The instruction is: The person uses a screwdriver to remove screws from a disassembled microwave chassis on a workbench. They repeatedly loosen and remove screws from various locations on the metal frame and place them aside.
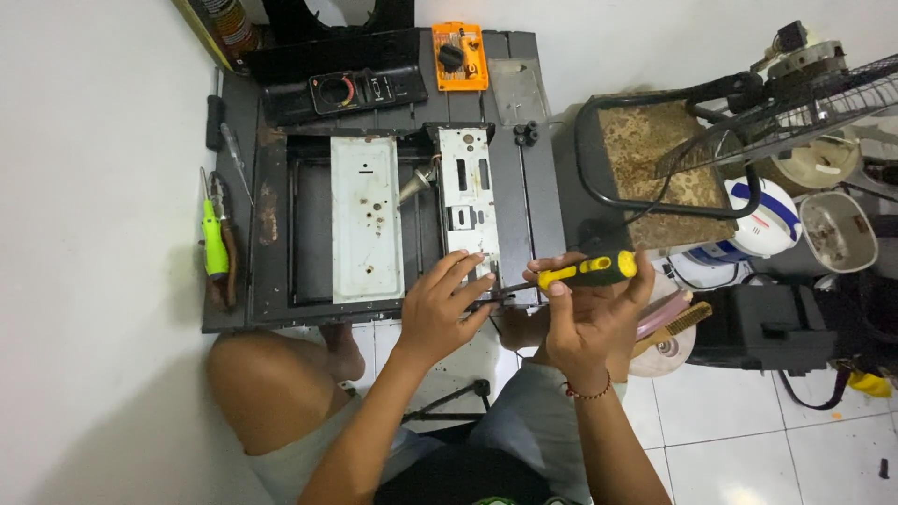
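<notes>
Just beyond the person's knees, the right hand (589, 318) is closed around a yellow-and-black-handled screwdriver (587, 272), whose dark shaft runs leftward to the near rim of a black metal appliance casing (271, 224). Beside it, the left hand (440, 309) lies with fingers spread, fingertips pressing a white perforated metal plate (466, 201) close to the screwdriver's tip. Left of that hand sits a flat white metal panel (366, 217); farther left, outside the casing, lie green-handled pliers (214, 238).

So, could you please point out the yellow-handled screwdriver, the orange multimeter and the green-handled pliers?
yellow-handled screwdriver (591, 271): head view, middle of handle.
orange multimeter (459, 56): head view, beside its dial.
green-handled pliers (215, 245): head view, green handle.
</notes>
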